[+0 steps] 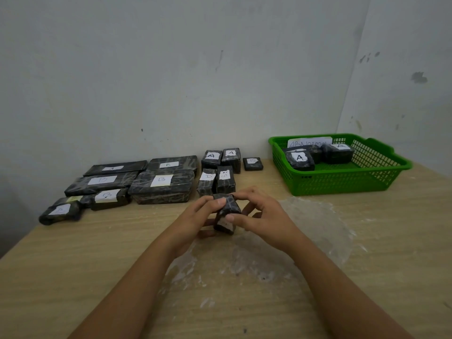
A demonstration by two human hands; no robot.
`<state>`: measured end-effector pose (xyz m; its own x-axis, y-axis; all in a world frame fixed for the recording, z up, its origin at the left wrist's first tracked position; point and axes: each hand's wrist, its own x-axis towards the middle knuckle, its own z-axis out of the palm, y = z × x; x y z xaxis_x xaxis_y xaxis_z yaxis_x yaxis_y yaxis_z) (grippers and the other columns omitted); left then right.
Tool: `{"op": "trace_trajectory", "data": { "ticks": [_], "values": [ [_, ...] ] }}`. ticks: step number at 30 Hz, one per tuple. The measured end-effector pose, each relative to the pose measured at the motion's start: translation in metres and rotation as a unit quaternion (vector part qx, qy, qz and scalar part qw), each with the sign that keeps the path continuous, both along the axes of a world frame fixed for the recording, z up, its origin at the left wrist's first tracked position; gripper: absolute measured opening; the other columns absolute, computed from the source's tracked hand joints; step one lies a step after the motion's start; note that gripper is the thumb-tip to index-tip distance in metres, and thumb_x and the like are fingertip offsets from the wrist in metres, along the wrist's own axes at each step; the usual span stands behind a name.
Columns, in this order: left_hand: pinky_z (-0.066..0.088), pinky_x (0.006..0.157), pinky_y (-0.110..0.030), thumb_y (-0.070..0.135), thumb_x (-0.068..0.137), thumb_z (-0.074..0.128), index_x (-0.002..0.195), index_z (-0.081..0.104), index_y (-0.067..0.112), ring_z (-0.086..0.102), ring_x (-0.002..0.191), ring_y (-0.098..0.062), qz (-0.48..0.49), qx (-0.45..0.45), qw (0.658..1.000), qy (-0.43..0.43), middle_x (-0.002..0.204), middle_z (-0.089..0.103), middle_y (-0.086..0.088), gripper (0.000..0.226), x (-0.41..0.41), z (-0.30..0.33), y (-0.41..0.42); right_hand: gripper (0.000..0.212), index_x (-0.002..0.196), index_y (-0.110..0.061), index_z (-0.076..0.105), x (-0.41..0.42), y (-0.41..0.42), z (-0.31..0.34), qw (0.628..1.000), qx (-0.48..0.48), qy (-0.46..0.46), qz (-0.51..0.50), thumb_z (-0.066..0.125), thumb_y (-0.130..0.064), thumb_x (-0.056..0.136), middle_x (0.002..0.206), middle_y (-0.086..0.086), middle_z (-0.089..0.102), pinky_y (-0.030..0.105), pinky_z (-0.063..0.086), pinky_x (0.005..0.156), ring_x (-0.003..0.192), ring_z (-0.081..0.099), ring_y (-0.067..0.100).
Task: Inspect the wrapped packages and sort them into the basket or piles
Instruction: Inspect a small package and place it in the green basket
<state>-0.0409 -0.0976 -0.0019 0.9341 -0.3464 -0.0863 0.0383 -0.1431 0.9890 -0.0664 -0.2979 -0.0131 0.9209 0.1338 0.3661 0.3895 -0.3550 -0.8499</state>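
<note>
now a wooden table [73, 265] is filling the lower half of the view, running back to a pale wall [171, 69]. a sheet of clear plastic wrap [305, 228] is lying crumpled on the table, spreading out in front of the green basket [342, 182] and reaching under the arms.

the basket is sitting at the far right of the table, near the wall. it is holding dark wrapped packages, two of them showing an "a" label, and a white paper sign [309, 143] is leaning inside against its back wall.

to the left of the basket, well apart from it, a pile of large flat packages [161, 187] is lying along the wall, most of them bearing "b" labels. between that pile and the basket, a cluster of small packages [220, 167] is standing upright, two marked "a", and one small flat package [253, 163] is lying just beside them, on the basket's side.

in front of the basket and to its left, both hands are holding one small dark package [226, 211] tilted above the table, a white label showing on its lower face. the left hand [195, 216] is gripping the package's left side with curled fingers, and the right hand [259, 214] is pinching it from the right, thumb pressing on the near face and fingers curling over the top.
</note>
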Motion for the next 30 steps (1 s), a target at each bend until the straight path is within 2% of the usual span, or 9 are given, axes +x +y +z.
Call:
{"op": "trace_trajectory", "data": {
  "ticks": [3,7,11,13,16,19,22,26,30],
  "values": [
    [0.052,0.099,-0.042,0.060,0.080,0.070,0.118,0.069,0.029,0.071,0.112,-0.021,-0.010,-0.009,1.000,0.004,0.118,0.074,0.007,0.049,0.000,0.001,0.000,0.054,0.128,-0.031,0.070,0.003,-0.001,-0.002,1.000,0.003,0.007,0.004,0.077,-0.055,0.080,0.110,-0.020,0.063,0.042,0.060,0.079,0.088,0.067,0.013],
    [0.051,0.099,-0.040,0.054,0.083,0.066,0.120,0.071,0.038,0.070,0.115,-0.020,-0.014,-0.026,1.000,-0.006,0.123,0.073,0.006,0.041,-0.001,0.002,-0.001,0.032,0.130,-0.038,0.066,0.007,-0.003,-0.005,1.000,0.008,-0.002,0.003,0.065,-0.033,0.099,0.113,-0.016,0.066,0.029,0.054,0.088,0.104,0.063,0.006],
    [0.051,0.103,-0.036,0.047,0.085,0.064,0.115,0.072,0.040,0.070,0.113,-0.015,0.021,-0.042,0.997,-0.062,0.114,0.077,0.008,0.031,-0.004,0.002,-0.007,0.030,0.129,-0.041,0.065,0.009,0.004,-0.008,0.998,0.030,-0.012,-0.046,0.060,-0.034,0.101,0.116,-0.019,0.067,0.020,0.053,0.082,0.100,0.063,0.003],
    [0.052,0.100,-0.031,0.044,0.086,0.063,0.111,0.074,0.037,0.071,0.112,-0.012,0.037,-0.057,0.994,-0.091,0.109,0.078,0.009,0.029,-0.006,0.002,-0.011,0.029,0.128,-0.036,0.066,0.009,0.010,-0.009,0.996,0.062,0.008,-0.064,0.060,-0.041,0.101,0.116,-0.016,0.070,0.026,0.055,0.077,0.099,0.068,0.006],
    [0.053,0.096,-0.032,0.050,0.085,0.061,0.103,0.077,0.043,0.070,0.107,-0.006,0.056,-0.048,0.989,-0.125,0.105,0.078,0.012,0.024,-0.010,0.002,-0.015,0.039,0.123,-0.040,0.062,0.003,0.019,-0.008,0.994,0.076,0.051,-0.062,0.051,-0.063,0.093,0.117,-0.014,0.068,0.018,0.050,0.071,0.100,0.069,0.006],
    [0.053,0.085,-0.040,0.056,0.083,0.059,0.093,0.074,0.061,0.067,0.088,0.006,0.054,-0.036,0.991,-0.119,0.099,0.077,0.021,0.018,-0.013,0.001,-0.020,0.044,0.116,-0.049,0.061,0.002,0.022,-0.010,0.989,0.108,0.090,-0.054,0.044,-0.076,0.086,0.116,-0.013,0.069,0.033,0.060,0.085,0.106,0.069,0.010],
    [0.057,0.090,-0.046,0.055,0.082,0.063,0.112,0.071,0.056,0.068,0.104,0.006,0.030,-0.049,0.993,-0.102,0.110,0.076,0.022,0.031,-0.016,-0.001,-0.023,0.042,0.116,-0.053,0.061,0.001,0.022,-0.008,0.980,0.142,0.137,-0.033,0.042,-0.078,0.089,0.115,-0.010,0.070,0.046,0.063,0.084,0.105,0.071,0.016],
    [0.051,0.089,-0.020,0.050,0.086,0.062,0.121,0.072,0.045,0.064,0.115,0.006,0.039,-0.077,0.990,-0.113,0.120,0.074,0.018,0.037,-0.012,-0.003,-0.021,0.035,0.111,-0.042,0.070,0.003,0.024,-0.010,0.985,0.138,0.101,-0.028,0.047,-0.065,0.097,0.106,-0.008,0.073,0.051,0.056,0.097,0.105,0.070,0.014],
    [0.049,0.084,-0.007,0.058,0.083,0.063,0.127,0.067,0.049,0.060,0.114,0.015,0.026,-0.055,0.992,-0.107,0.127,0.068,0.020,0.045,-0.006,-0.005,-0.015,0.038,0.110,-0.034,0.073,0.002,0.026,-0.008,0.984,0.150,0.090,-0.023,0.052,-0.062,0.094,0.104,-0.001,0.073,0.041,0.060,0.091,0.101,0.070,0.017]
  ]
}}
